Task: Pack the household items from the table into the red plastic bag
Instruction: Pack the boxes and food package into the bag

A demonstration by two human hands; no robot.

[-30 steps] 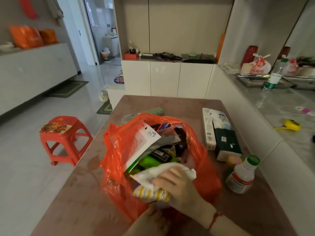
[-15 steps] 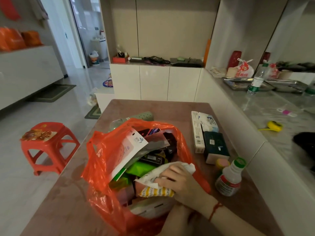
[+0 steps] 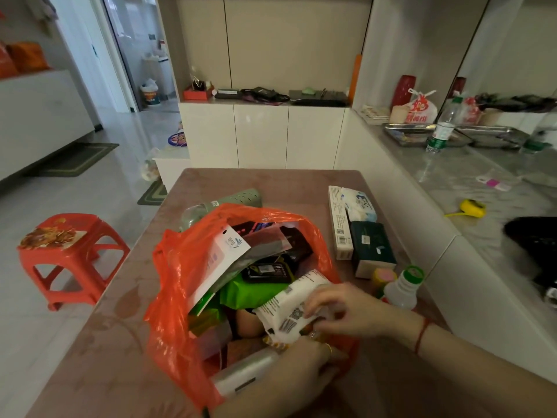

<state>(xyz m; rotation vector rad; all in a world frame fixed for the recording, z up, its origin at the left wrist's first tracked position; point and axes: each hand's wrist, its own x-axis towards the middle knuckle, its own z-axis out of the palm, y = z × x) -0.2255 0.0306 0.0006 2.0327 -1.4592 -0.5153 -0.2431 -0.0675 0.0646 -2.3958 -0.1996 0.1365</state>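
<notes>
The red plastic bag [image 3: 177, 279] stands open on the brown table [image 3: 289, 185], stuffed with several packets. My right hand [image 3: 352, 309] grips a white packet [image 3: 289, 309] at the bag's near right rim. My left hand [image 3: 301, 366] is at the bag's near edge, beneath the packet, fingers curled against the plastic; its exact grip is hidden. On the table to the right lie a long white box [image 3: 339, 227], a tissue pack [image 3: 358, 203], a dark green box [image 3: 372, 245], a small yellow item [image 3: 382, 277] and a white bottle with a green cap [image 3: 402, 289].
A grey-green perforated item [image 3: 238, 197] lies behind the bag. A red plastic stool [image 3: 69, 254] stands on the floor at left. A counter [image 3: 470, 188] along the right holds a water bottle [image 3: 443, 125], trays and a yellow tape measure [image 3: 471, 206].
The white packet has turned over and shifted toward the bag's right rim in my right hand. My left hand has come up at the bag's near edge. The camera view moved slightly.
</notes>
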